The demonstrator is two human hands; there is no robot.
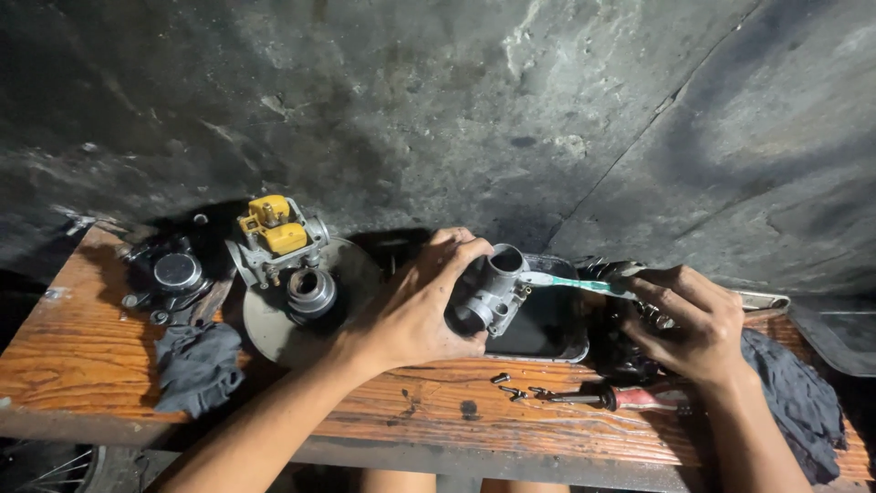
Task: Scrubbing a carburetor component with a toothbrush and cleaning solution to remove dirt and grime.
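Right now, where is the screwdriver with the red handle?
The screwdriver lies on the wooden bench, just below the right hand, beside loose screws.

The left hand (415,306) holds a grey metal carburetor body (491,292) over a dark metal tray (547,329). The right hand (689,319) holds a toothbrush (570,284) with a green and white handle, and its head touches the top of the carburetor body. Both are above a wooden worktop (82,351). Small screws (509,388) lie on the wood just in front of the tray, beside a screwdriver (620,396) with a red handle. To the left stands another carburetor with a yellow part on top (274,233), on a round metal disc (274,333). A dark rag (196,365) lies near it (all crumpled up). Another dark cloth (798,402) lies at the right.
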